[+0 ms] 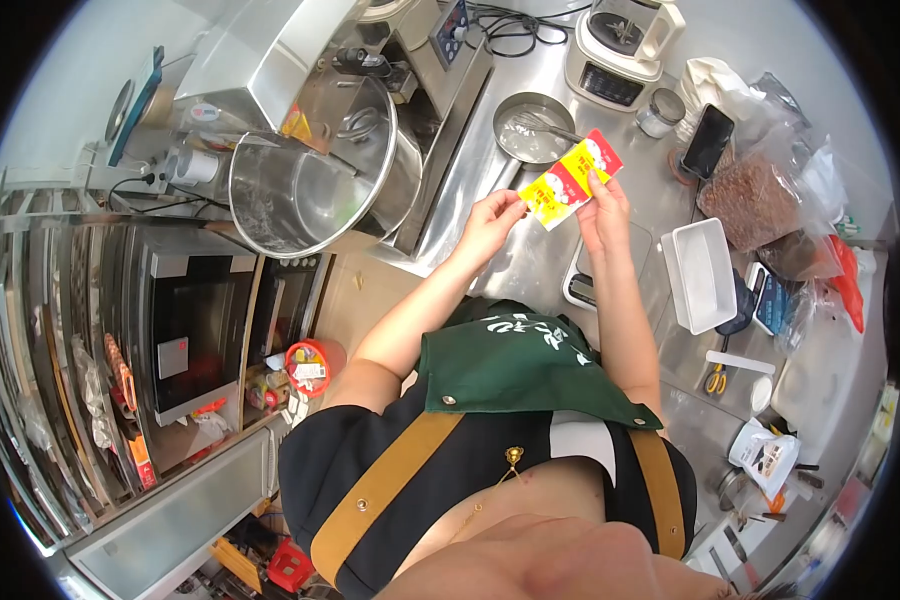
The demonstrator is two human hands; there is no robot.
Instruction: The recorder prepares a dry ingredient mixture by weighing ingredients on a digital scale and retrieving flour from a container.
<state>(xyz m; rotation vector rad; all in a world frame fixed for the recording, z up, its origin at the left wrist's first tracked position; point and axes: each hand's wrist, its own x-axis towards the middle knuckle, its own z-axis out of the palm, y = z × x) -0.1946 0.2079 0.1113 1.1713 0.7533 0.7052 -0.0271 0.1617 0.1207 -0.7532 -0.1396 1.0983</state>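
A red and yellow strip of what look like two joined sachets (559, 189), bearing printed writing, is held up between my hands. My left hand (489, 223) pinches its lower left corner. At the right side, my right hand (604, 212) grips it with the thumb on top. Just beyond the sachets stands a metal saucepan (504, 133) with whitish contents and a wire whisk (529, 124) leaning in it. The sachets hide part of the whisk's handle. Beneath my right forearm lies a kitchen scale (581, 285), partly covered.
A large steel mixer bowl (307, 199) stands at the left. Behind the pan is a blender (613, 71), with a glass jar (660, 112) beside it. To the right are a phone (708, 141), a white plastic container (701, 277), a bag of brown food (754, 196) and scissors (715, 379).
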